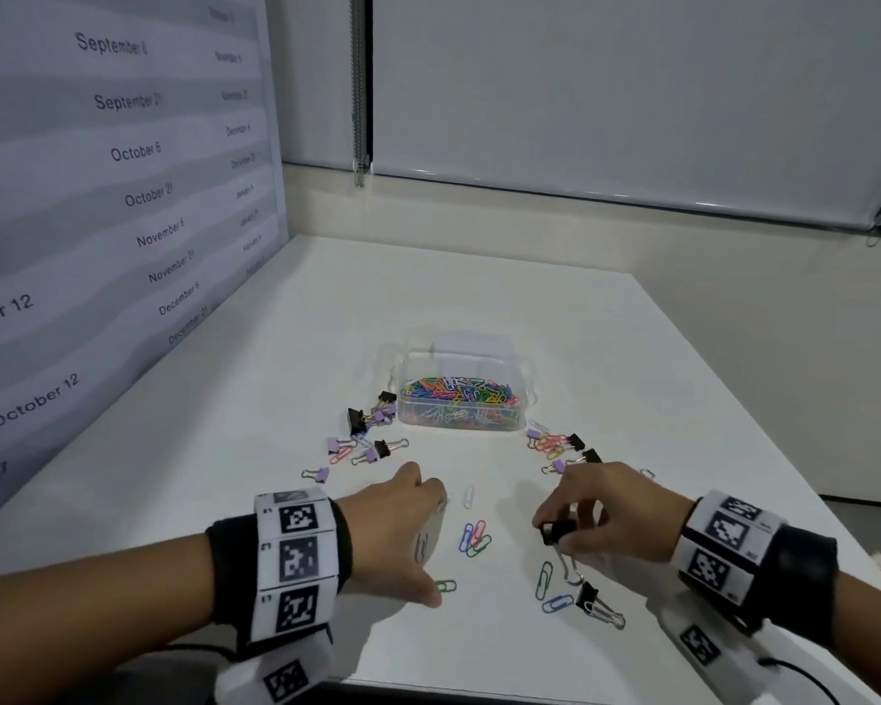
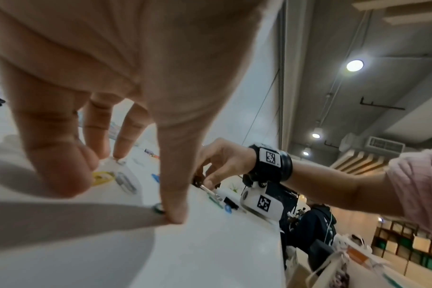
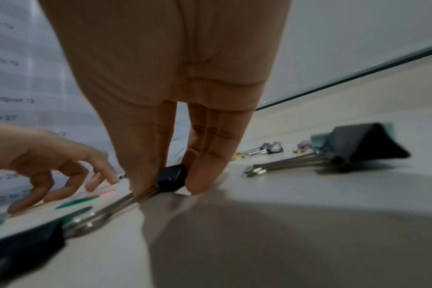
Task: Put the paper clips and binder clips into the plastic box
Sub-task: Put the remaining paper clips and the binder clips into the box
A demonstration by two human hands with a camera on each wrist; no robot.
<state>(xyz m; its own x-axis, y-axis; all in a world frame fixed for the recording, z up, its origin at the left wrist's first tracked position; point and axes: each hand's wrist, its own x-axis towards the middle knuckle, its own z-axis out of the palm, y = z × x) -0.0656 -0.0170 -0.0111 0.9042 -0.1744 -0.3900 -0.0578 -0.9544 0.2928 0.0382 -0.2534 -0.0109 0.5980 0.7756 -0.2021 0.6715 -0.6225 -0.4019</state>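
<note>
Right hand point(image 1: 609, 508) pinches downward; left hand point(image 1: 408, 531) hovers, fingers spread.

In the head view the left hand point(image 1: 408, 526) covers its own fingertips and whatever lies under the palm; only a grey loop shows at its right side, too blurred to name. The right hand point(image 1: 611, 511) hides most of the black binder clip point(image 1: 558, 530) it pinches. The paper clips point(image 1: 459, 391) in the plastic box point(image 1: 461, 424) near the bench point(image 1: 631, 348) middle are too small and tangled to count. In the right wrist view another binder clip point(image 3: 25, 247) is cut off by the lower left edge and smeared. In the left wrist view the small clips beyond the fingers point(image 2: 174, 194) are blurred
</note>
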